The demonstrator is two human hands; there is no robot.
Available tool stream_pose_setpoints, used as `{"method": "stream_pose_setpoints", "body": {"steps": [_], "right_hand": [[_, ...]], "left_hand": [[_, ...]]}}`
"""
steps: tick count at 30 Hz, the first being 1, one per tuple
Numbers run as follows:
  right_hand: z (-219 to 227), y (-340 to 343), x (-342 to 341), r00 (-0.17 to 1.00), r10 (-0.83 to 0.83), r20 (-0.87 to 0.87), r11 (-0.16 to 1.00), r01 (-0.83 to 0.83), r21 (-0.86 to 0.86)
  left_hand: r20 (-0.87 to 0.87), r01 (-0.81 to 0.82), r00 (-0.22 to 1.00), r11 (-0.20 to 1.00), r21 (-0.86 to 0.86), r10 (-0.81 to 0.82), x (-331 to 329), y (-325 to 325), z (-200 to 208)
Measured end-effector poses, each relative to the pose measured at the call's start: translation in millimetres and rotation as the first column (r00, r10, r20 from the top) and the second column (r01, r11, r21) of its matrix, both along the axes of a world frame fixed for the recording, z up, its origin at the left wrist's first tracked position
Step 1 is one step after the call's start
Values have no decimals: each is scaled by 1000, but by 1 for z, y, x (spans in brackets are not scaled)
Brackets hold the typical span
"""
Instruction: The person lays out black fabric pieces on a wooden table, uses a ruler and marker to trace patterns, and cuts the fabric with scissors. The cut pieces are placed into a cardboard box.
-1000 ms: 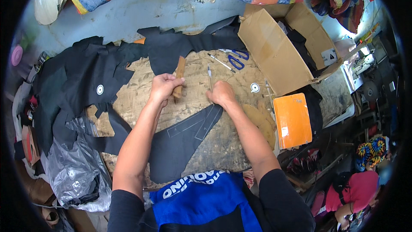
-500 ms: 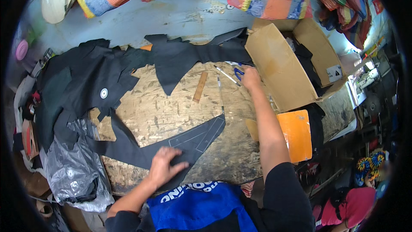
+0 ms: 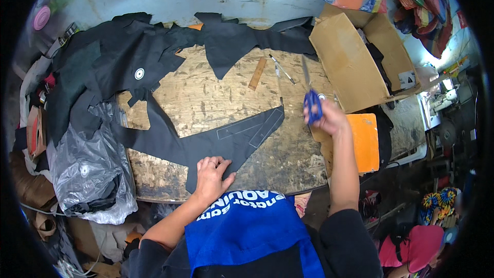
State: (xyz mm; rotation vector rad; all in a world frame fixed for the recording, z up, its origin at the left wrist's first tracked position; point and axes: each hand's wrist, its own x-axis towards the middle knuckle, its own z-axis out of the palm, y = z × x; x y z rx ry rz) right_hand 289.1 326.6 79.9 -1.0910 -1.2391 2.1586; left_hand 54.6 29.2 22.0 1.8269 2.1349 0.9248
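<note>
My right hand (image 3: 332,119) grips a pair of scissors (image 3: 312,104) by its blue handles, raised over the right part of the worktable, with the blades pointing away from me. Flat on a black sheet of leather-like material (image 3: 206,144) near the front edge lies my left hand (image 3: 212,177), its thumb apart from the fingers. White outlines of narrow shapes (image 3: 249,127) are drawn on the sheet's right arm. Beyond that arm are a short wooden strip (image 3: 257,73) and slim pens (image 3: 283,70).
Large black scraps (image 3: 110,56) cover the table's left and far sides. An open cardboard box (image 3: 345,67) stands at the right behind an orange board (image 3: 364,143). A plastic bag (image 3: 87,175) hangs at the left edge. Another person (image 3: 414,247) is at the lower right.
My right hand has picked up the scissors from beside the box and drawn them nearer to me. My left hand stays on the black sheet. The whole view has shifted.
</note>
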Motion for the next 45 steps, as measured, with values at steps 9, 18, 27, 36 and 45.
{"method": "stream_pose_setpoints", "body": {"steps": [9, 18, 27, 36, 45], "right_hand": [[-13, -106, 22, 359, 863, 356, 456, -857, -241], [-33, -119, -11, 456, 872, 180, 487, -850, -203], [-29, -142, -20, 390, 657, 645, 513, -858, -2], [-31, -142, -40, 451, 695, 560, 573, -818, -53], [-36, -153, -59, 452, 616, 645, 540, -838, 71]], "left_hand": [[18, 87, 996, 986, -145, -85, -20, -7, 16], [41, -14, 999, 1000, 15, 13, 8, 5, -1], [28, -50, 999, 972, 229, 44, 10, 8, -12], [94, 53, 991, 938, 343, -90, 10, 6, -11], [178, 11, 979, 899, 438, -98, 9, 5, -15]]}}
